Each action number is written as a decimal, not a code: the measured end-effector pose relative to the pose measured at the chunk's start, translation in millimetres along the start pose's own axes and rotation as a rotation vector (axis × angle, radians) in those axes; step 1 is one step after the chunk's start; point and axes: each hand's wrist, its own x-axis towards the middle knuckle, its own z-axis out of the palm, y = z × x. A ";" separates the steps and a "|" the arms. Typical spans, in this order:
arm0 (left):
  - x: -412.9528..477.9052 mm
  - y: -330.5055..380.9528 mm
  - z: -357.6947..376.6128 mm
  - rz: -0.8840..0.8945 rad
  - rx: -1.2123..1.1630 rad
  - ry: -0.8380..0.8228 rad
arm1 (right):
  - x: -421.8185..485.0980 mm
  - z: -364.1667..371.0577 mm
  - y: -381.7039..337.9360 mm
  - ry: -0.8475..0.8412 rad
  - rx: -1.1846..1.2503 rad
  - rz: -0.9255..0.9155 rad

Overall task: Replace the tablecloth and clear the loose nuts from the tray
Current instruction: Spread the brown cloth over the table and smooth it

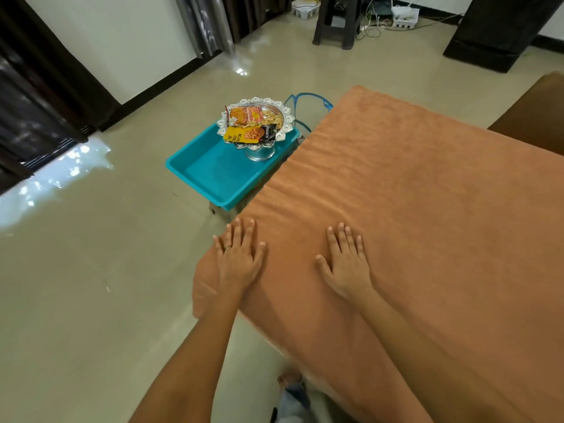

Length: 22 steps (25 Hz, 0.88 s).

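An orange-brown tablecloth [412, 190] covers the table and hangs over its near and left edges. My left hand [239, 257] lies flat on the cloth at the table's near left corner, fingers spread, a ring on one finger. A little to its right, my right hand [346, 259] also rests flat and open on the cloth. Beyond the table's left edge, a teal plastic tray [213, 175] sits on a low stand. In its far corner stands a silver pedestal bowl [259, 151] holding loose nuts [271, 117] and two snack packets [248, 134].
A blue cord [308, 97] lies on the glossy tiled floor behind the tray. A dark stool [335, 22], cables and a white power strip [404, 15] are at the back wall. A brown chair [531, 117] stands at the table's right. Dark curtains hang at the left.
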 end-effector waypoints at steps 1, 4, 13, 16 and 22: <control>-5.5 12.1 0.8 -0.021 -0.015 0.011 | -8.7 -1.1 -0.6 -0.005 0.012 -0.014; -41.6 70.1 10.3 0.040 -0.037 0.027 | -51.5 0.5 -2.8 -0.007 0.037 -0.141; -184.2 251.3 66.7 0.119 -0.079 -0.092 | -167.3 -18.3 135.9 0.038 0.019 -0.032; -192.3 256.1 71.8 0.110 -0.023 -0.076 | -200.3 -28.0 181.7 0.052 0.013 -0.016; -195.6 285.4 59.9 0.113 0.001 -0.169 | -254.4 -52.3 264.1 0.105 0.070 0.231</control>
